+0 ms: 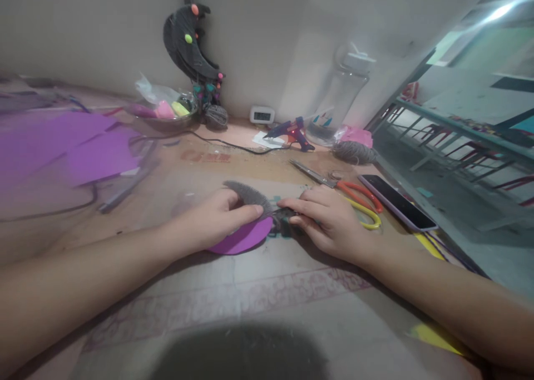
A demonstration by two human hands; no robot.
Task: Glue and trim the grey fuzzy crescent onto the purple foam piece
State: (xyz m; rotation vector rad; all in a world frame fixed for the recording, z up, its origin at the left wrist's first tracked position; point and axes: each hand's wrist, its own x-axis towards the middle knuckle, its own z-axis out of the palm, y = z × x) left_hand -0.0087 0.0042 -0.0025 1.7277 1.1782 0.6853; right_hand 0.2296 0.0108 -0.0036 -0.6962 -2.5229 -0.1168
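My left hand (223, 218) is closed, thumb on top, on a curved piece wrapped in grey yarn (249, 196). A rounded purple sheet (244, 238) shows below the thumb, against the yarn-wrapped piece. My right hand (329, 218) has its fingers closed at the right end of this piece, on a dark grey yarn bundle (283, 224). Teal bits show around the bundle, but its detail is blurred and partly hidden by the fingers. Scissors (317, 174) with orange and yellow handles lie just beyond my right hand.
Purple sheets (95, 146) and a grey bar (129, 179) lie left. Behind are a bowl (167, 121), a hanging dark crescent (183, 46), a small digital clock (262, 115), a glue gun (292, 132), a clear jar (342, 96) and grey yarn (354, 152). A phone (398, 202) lies right, near the table edge.
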